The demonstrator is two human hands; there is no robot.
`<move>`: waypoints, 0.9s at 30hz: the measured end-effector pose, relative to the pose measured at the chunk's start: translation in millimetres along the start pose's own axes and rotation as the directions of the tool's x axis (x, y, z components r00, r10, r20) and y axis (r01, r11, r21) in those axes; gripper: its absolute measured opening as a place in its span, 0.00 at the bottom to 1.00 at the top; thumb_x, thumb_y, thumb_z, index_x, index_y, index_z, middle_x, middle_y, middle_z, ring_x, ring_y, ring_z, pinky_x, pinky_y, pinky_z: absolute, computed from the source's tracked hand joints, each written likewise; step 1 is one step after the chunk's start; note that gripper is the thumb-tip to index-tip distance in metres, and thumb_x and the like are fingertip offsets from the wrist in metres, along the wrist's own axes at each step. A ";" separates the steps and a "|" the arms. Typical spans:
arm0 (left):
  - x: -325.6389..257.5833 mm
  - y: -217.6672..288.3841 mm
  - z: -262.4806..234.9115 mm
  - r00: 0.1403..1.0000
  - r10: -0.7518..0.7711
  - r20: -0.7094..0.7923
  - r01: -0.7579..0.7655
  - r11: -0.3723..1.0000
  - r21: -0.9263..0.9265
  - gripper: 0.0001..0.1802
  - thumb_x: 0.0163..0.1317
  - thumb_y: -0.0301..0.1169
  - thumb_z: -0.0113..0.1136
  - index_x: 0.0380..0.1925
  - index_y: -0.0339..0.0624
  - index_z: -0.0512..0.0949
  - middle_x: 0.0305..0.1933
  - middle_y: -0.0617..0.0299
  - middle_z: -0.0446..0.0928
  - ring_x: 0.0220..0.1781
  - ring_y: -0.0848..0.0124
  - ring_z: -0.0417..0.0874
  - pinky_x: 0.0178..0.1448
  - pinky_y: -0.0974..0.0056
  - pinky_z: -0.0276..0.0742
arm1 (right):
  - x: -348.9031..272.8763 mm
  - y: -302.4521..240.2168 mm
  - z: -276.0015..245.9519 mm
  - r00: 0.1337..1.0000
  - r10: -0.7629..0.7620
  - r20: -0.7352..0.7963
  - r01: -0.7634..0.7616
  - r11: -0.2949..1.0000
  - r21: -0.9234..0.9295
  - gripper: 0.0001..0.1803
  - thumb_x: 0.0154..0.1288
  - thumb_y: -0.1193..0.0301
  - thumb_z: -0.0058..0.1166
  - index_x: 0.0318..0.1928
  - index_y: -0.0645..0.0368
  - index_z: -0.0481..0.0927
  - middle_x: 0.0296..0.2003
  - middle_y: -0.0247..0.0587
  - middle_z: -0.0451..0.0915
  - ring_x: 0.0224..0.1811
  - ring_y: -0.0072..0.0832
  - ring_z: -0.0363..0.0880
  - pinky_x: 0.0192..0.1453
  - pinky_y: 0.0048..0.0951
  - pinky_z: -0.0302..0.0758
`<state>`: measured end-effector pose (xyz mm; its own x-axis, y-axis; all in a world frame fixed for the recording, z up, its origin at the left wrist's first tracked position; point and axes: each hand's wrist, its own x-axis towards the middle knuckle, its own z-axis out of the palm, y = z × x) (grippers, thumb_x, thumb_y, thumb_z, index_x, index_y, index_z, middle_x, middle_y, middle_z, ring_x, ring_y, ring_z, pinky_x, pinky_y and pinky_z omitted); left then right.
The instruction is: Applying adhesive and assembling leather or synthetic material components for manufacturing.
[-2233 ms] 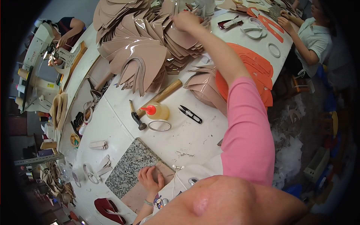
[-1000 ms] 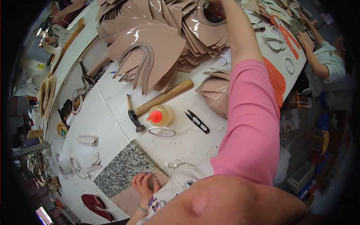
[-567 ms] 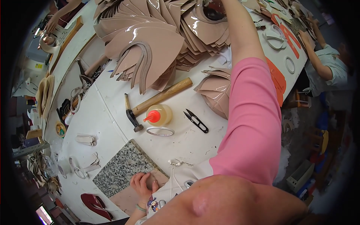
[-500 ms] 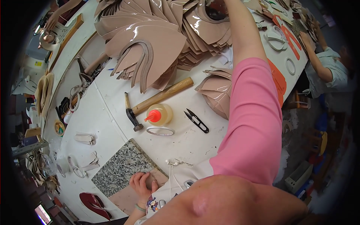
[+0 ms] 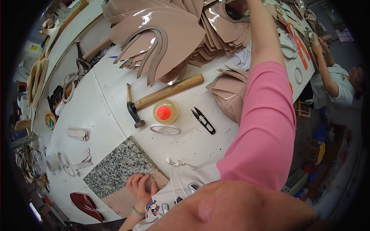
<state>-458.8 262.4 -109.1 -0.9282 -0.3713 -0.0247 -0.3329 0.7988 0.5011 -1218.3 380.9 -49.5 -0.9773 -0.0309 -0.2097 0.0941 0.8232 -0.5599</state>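
Hardly moved since half a second before. Left hand (image 5: 140, 184) lay flat, fingers together, gripping nothing, on a tan piece (image 5: 127, 196) beside the granite slab (image 5: 113, 171). Right hand (cut off by the frame's top, grip untellable) probably reached among glossy beige cutouts (image 5: 173, 34). Hammer (image 5: 162, 96), glue bottle (image 5: 165, 111), snips (image 5: 203, 120) between.

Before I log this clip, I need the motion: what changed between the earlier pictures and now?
The right arm reached farther across the table into the stack of beige glossy pieces; its hand is cut off at the top edge, so its grip cannot be told. The left hand stayed by the granite slab. Hammer, glue bottle and snips lie unmoved.
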 end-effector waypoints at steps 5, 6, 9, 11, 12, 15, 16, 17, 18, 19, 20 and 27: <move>-4.5 -7.6 15.4 0.986 0.099 -0.134 -0.104 0.994 -0.029 0.21 0.48 0.34 0.63 0.45 0.45 0.77 0.48 0.60 0.71 0.54 0.56 0.67 0.62 0.55 0.62 | 35.2 6.5 -28.3 0.971 -0.223 -0.082 0.190 0.936 -0.295 0.30 0.56 0.46 0.54 0.51 0.53 0.80 0.34 0.42 0.82 0.36 0.35 0.79 0.40 0.39 0.77; -3.1 -8.6 19.0 0.985 0.106 -0.139 -0.114 0.992 -0.050 0.21 0.48 0.34 0.63 0.45 0.45 0.77 0.48 0.60 0.71 0.54 0.57 0.67 0.62 0.55 0.62 | 39.6 11.1 -45.9 0.900 -0.413 -0.139 0.294 0.810 -0.508 0.31 0.56 0.45 0.53 0.51 0.55 0.80 0.33 0.44 0.82 0.36 0.36 0.80 0.40 0.40 0.77; -11.7 -5.7 11.5 0.990 0.044 -0.136 -0.045 0.999 0.001 0.21 0.48 0.34 0.63 0.45 0.45 0.77 0.48 0.60 0.71 0.55 0.57 0.68 0.62 0.55 0.61 | -9.7 -23.6 -35.0 0.875 -0.435 -0.212 0.269 0.801 -0.534 0.33 0.57 0.48 0.58 0.55 0.59 0.76 0.42 0.46 0.81 0.37 0.41 0.80 0.41 0.42 0.76; -8.0 -3.3 12.5 0.990 0.053 -0.129 -0.052 0.999 0.015 0.22 0.47 0.34 0.63 0.45 0.45 0.77 0.48 0.60 0.71 0.55 0.57 0.68 0.62 0.55 0.61 | -13.6 5.4 -96.2 0.857 -0.447 -0.257 0.284 0.825 -0.488 0.30 0.58 0.48 0.57 0.51 0.59 0.76 0.39 0.44 0.80 0.35 0.39 0.78 0.40 0.40 0.74; -7.1 -1.5 11.0 0.990 0.058 -0.128 -0.056 0.998 0.025 0.22 0.47 0.33 0.63 0.45 0.45 0.77 0.48 0.60 0.71 0.54 0.57 0.68 0.62 0.55 0.61 | -20.5 14.7 -123.1 0.841 -0.460 -0.286 0.316 0.846 -0.430 0.27 0.59 0.49 0.57 0.47 0.59 0.75 0.37 0.42 0.79 0.33 0.37 0.76 0.38 0.38 0.72; 8.0 11.9 10.6 0.986 0.038 -0.165 -0.042 0.999 -0.022 0.21 0.47 0.32 0.63 0.45 0.44 0.77 0.49 0.60 0.71 0.55 0.57 0.68 0.62 0.56 0.61 | -45.2 32.9 -168.2 0.800 -0.485 -0.353 0.425 0.873 -0.238 0.21 0.61 0.51 0.55 0.37 0.58 0.74 0.29 0.37 0.74 0.28 0.29 0.70 0.33 0.32 0.66; 12.6 14.6 6.5 0.985 0.050 -0.166 -0.060 0.997 -0.056 0.21 0.48 0.30 0.63 0.45 0.43 0.77 0.48 0.59 0.72 0.54 0.57 0.68 0.61 0.56 0.62 | -57.9 34.7 -173.7 0.787 -0.493 -0.372 0.468 0.869 -0.162 0.20 0.62 0.52 0.54 0.33 0.58 0.73 0.27 0.35 0.73 0.26 0.27 0.68 0.32 0.30 0.64; 18.8 16.5 1.4 0.983 0.062 -0.170 -0.078 0.993 -0.088 0.21 0.48 0.29 0.62 0.45 0.43 0.76 0.47 0.58 0.73 0.54 0.57 0.68 0.61 0.56 0.63 | -71.4 35.7 -179.5 0.772 -0.500 -0.392 0.511 0.855 -0.084 0.20 0.63 0.53 0.54 0.29 0.58 0.73 0.24 0.33 0.72 0.25 0.25 0.65 0.30 0.29 0.62; 24.4 17.6 0.0 0.985 -0.007 -0.175 -0.039 0.965 -0.260 0.19 0.50 0.27 0.61 0.46 0.41 0.76 0.46 0.58 0.74 0.53 0.58 0.69 0.60 0.57 0.65 | -90.2 38.0 -185.1 0.758 -0.505 -0.413 0.550 0.835 -0.010 0.20 0.64 0.54 0.53 0.26 0.58 0.72 0.22 0.31 0.70 0.23 0.22 0.63 0.29 0.27 0.60; 31.9 18.4 0.9 0.983 -0.073 -0.169 -0.006 0.906 -0.424 0.18 0.52 0.25 0.59 0.46 0.40 0.76 0.44 0.57 0.74 0.52 0.58 0.70 0.58 0.58 0.66 | -111.1 40.7 -192.4 0.743 -0.507 -0.437 0.588 0.807 0.063 0.21 0.64 0.54 0.53 0.22 0.57 0.72 0.19 0.29 0.69 0.21 0.20 0.61 0.27 0.25 0.58; 27.9 21.8 0.7 0.962 -0.214 -0.169 0.077 0.808 -0.584 0.15 0.57 0.22 0.55 0.46 0.37 0.76 0.42 0.57 0.76 0.47 0.63 0.73 0.54 0.62 0.70 | -177.2 38.7 -175.4 0.731 -0.521 -0.440 0.635 0.756 0.160 0.23 0.65 0.55 0.52 0.18 0.57 0.71 0.17 0.27 0.67 0.19 0.18 0.59 0.25 0.23 0.56; 54.0 113.4 -29.2 0.977 -0.024 0.213 0.213 0.253 -0.944 0.17 0.67 0.23 0.51 0.55 0.34 0.75 0.42 0.56 0.80 0.36 0.72 0.79 0.41 0.72 0.77 | -486.7 86.6 -35.3 0.377 -0.925 0.044 0.673 0.306 0.673 0.17 0.57 0.82 0.58 0.13 0.59 0.70 0.16 0.32 0.70 0.21 0.25 0.63 0.27 0.23 0.63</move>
<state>-541.8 319.1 -28.4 -0.9338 -0.2812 -0.2211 -0.1246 -0.3236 0.9380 -741.2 487.2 32.3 -0.4476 -0.7980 0.4036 -0.5007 -0.1503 -0.8525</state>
